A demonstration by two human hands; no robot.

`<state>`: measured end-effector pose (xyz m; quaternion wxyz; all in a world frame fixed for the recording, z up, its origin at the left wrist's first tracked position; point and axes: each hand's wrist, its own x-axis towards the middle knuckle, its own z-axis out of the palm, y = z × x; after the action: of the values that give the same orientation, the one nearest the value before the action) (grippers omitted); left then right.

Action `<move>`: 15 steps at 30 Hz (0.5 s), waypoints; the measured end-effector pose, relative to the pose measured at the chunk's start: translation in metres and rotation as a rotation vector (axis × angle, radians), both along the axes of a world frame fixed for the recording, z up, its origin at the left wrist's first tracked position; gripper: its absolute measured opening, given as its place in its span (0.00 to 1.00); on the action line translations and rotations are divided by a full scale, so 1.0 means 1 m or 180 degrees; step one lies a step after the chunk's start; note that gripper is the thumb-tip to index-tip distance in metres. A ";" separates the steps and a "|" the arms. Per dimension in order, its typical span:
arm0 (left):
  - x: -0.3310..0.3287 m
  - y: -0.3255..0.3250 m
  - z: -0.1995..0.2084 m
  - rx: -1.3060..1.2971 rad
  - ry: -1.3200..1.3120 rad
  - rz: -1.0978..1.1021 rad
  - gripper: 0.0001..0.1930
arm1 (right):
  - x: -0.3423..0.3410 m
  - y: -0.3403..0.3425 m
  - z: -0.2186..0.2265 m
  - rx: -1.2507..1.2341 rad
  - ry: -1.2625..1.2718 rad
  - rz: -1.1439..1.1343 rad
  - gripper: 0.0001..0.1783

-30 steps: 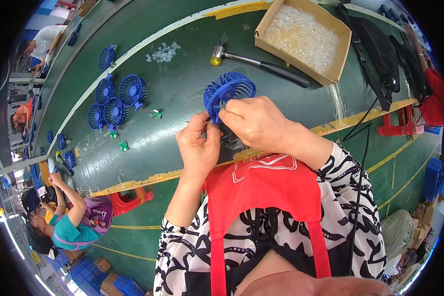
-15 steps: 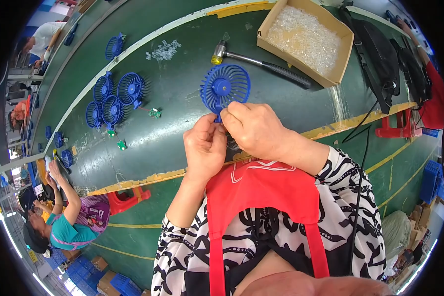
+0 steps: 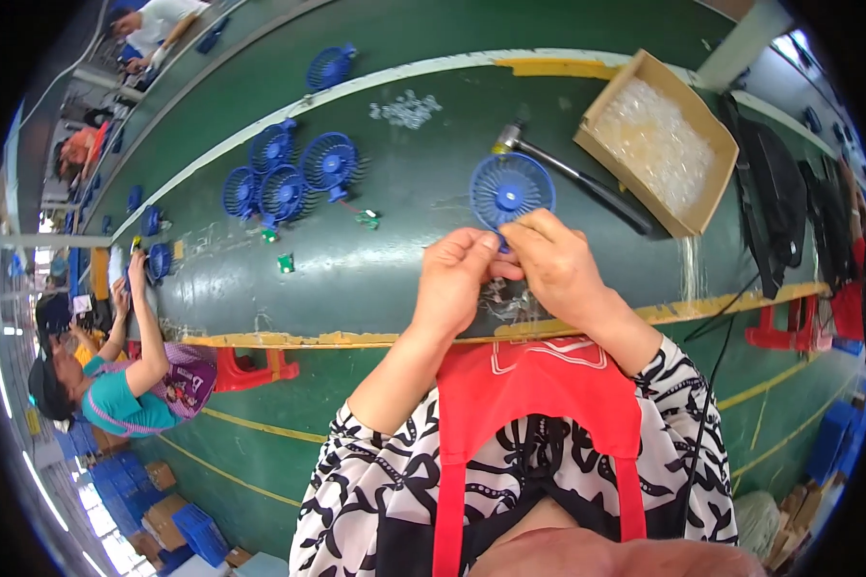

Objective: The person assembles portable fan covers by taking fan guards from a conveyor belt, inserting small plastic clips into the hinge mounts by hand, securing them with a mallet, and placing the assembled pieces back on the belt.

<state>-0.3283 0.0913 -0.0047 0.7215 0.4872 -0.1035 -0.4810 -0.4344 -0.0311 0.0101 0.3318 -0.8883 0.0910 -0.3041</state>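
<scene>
Left hand (image 3: 455, 279) and right hand (image 3: 560, 267) pinching stem (image 3: 503, 243) at 6 o'clock of blue fan (image 3: 511, 192), over worktop (image 3: 375, 298). Hammer (image 3: 588, 184), head at fan's 12 o'clock; carton (image 3: 631, 187) at 2 o'clock.

Bright indoor light fills the view, with glowing tubes (image 3: 44, 489) toward eight o'clock. A pale sheen lies on the dark green tabletop (image 3: 351, 306) at nine o'clock; clear pieces (image 3: 656, 144) at two o'clock look softly blurred. Fisheye distortion bows straight edges outward.
</scene>
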 end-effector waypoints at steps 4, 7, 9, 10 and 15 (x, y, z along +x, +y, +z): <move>0.002 0.001 0.004 0.0473 -0.0622 -0.0145 0.07 | -0.001 -0.009 0.002 0.0304 0.0099 0.0170 0.10; 0.008 0.012 0.011 0.0415 -0.4333 0.0650 0.12 | -0.004 -0.017 0.009 0.1067 0.0312 0.0349 0.08; 0.016 0.012 0.026 0.0140 -0.5384 0.0374 0.16 | -0.005 -0.022 0.007 0.1472 0.0459 0.0408 0.08; 0.019 0.013 0.024 -0.0154 -0.5354 0.0191 0.19 | -0.005 -0.023 0.008 0.1902 0.0574 0.0561 0.07; 0.023 0.017 0.017 -0.0679 -0.5286 -0.0246 0.19 | -0.007 -0.022 0.015 0.2857 0.1002 0.0940 0.08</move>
<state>-0.3056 0.1087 0.0123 0.4360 0.6083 -0.6628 0.0221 -0.4410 -0.0533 0.0250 0.7032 -0.6964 0.1350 -0.0470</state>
